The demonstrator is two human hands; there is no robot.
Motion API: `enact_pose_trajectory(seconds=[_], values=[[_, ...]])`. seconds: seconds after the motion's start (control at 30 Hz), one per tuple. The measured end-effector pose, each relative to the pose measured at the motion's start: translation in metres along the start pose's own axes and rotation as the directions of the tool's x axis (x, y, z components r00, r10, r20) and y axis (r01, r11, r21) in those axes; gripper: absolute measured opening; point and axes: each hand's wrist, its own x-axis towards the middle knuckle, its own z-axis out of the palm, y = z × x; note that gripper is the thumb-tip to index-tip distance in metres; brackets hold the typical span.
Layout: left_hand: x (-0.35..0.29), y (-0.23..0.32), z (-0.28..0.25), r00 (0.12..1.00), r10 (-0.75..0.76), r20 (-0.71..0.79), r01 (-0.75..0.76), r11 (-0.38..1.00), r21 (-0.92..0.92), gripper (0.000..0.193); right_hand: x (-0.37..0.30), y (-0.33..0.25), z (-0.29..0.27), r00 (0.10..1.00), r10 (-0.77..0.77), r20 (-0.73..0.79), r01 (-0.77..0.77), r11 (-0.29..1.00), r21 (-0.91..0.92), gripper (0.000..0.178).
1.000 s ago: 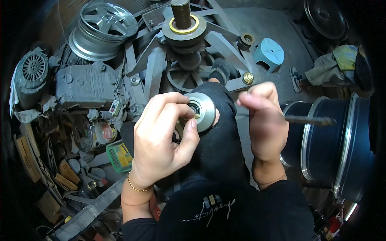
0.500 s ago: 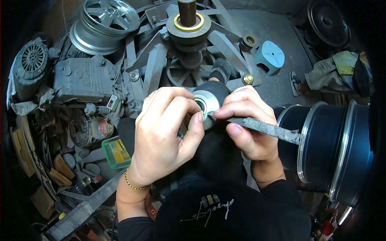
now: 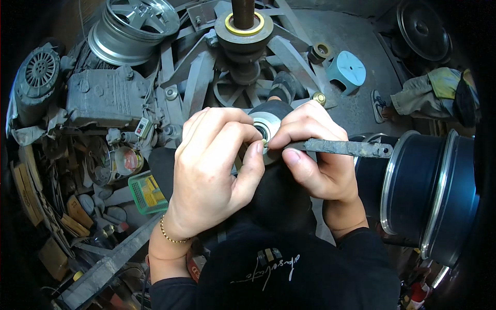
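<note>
My right hand [image 3: 320, 155] grips a flat grey bar-like tool [image 3: 351, 149] with a small hole in its outer end. It lies nearly level, and its inner end is hidden behind my fingers. My left hand [image 3: 214, 160], with a bead-like gold bracelet at the wrist, is closed in a pinch. By its fingertips shows a tiny pale yellow-green bit, too small to name. Just beyond both hands, a round silver metal piece [image 3: 269, 122] with a dark-ringed bore sits over my leg. The fingertips of both hands meet at its near edge.
Ahead stands a machine spindle [image 3: 243, 13] with a yellow ring on a grey steel frame. A silver wheel rim [image 3: 111, 44], a motor [image 3: 41, 72] and a green basket [image 3: 138, 201] are on the left. Dark rims [image 3: 418, 181], a blue stool [image 3: 347, 71] and another person's legs [image 3: 418, 95] are right.
The bar in my right hand has swung from a downward slant to nearly level. Both hands' fingertips have come closer together at the metal piece.
</note>
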Motion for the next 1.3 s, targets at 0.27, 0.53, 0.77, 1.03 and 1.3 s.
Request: enact_pose_trajectory(seconds=[0.27, 0.53, 0.77, 1.03, 1.3], values=[[0.000, -0.002, 0.001, 1.000, 0.016, -0.020, -0.016, 1.000, 0.022, 0.009, 0.003, -0.001, 0.000, 1.000, -0.008, -0.008, 0.008, 0.999, -0.053, 0.017], [0.000, -0.002, 0.001, 1.000, 0.000, -0.023, 0.001, 1.000, 0.016, 0.009, 0.003, -0.002, -0.001, 1.000, -0.001, -0.003, 0.001, 1.000, -0.008, 0.015], [0.000, -0.002, 0.001, 1.000, 0.014, -0.024, -0.013, 1.000, 0.029, 0.010, 0.011, -0.005, -0.003, 0.999, -0.006, 0.053, 0.010, 0.997, -0.077, 0.012], [-0.002, -0.002, 0.001, 1.000, -0.006, -0.031, 0.007, 1.000, 0.022, 0.009, 0.014, 0.000, 0.001, 0.996, 0.076, 0.038, -0.076, 0.997, -0.017, 0.014], [0.000, -0.001, 0.004, 0.998, 0.008, -0.061, -0.008, 1.000, 0.009, 0.010, 0.011, 0.001, -0.001, 0.998, 0.069, -0.007, -0.068, 0.995, 0.071, 0.011]])
